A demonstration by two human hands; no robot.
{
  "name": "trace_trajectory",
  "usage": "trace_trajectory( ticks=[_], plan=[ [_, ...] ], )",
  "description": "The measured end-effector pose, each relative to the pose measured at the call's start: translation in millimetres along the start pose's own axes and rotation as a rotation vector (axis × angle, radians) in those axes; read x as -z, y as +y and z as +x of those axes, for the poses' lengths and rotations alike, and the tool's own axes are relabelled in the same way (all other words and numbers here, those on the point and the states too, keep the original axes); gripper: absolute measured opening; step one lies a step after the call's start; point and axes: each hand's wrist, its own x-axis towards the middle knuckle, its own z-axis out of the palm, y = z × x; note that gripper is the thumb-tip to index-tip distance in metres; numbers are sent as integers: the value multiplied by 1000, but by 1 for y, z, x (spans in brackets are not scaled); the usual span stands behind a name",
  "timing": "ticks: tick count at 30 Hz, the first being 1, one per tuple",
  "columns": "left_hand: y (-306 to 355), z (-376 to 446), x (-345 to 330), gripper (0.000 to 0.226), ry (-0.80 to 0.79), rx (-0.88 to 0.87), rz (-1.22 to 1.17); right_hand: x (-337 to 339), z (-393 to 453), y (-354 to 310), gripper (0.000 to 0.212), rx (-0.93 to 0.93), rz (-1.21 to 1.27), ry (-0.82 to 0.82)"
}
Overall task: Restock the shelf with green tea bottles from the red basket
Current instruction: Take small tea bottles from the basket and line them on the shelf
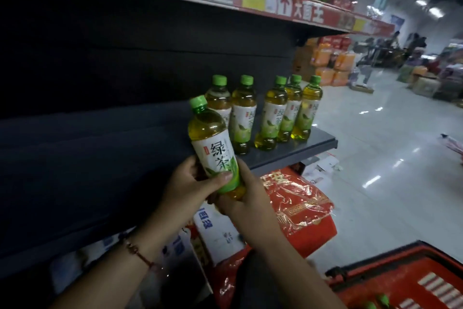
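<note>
Both hands [213, 191] grip bottle [213, 143], base prob. hidden.

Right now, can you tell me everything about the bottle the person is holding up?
The held green tea bottle is clear plastic with a bright green screw cap, yellow-green tea inside, and a white-and-green label with big dark characters. It looks full and sealed. It tilts, cap leaning up and left, in front of the dark shelf, not yet standing on it. The left hand grips its lower half, thumb across the label, while the right hand cups its base.
</note>
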Motion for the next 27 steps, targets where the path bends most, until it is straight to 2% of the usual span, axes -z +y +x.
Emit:
trace_trajectory(
  ticks=[5,10,19,27],
  plan=[
    [2,21,38,41,107,-55,57,-46,31,-6,64,57,-38,1],
    [-2,44,58,46,182,-114,100,-71,51,-7,61,60,42,32],
    [-16,75,55,53,170,-201,315,-88,74,13,66,13,-35,131],
    [-21,93,51,51,203,-214,403,-87,87,20,79,-51,-108,75]
  ],
)
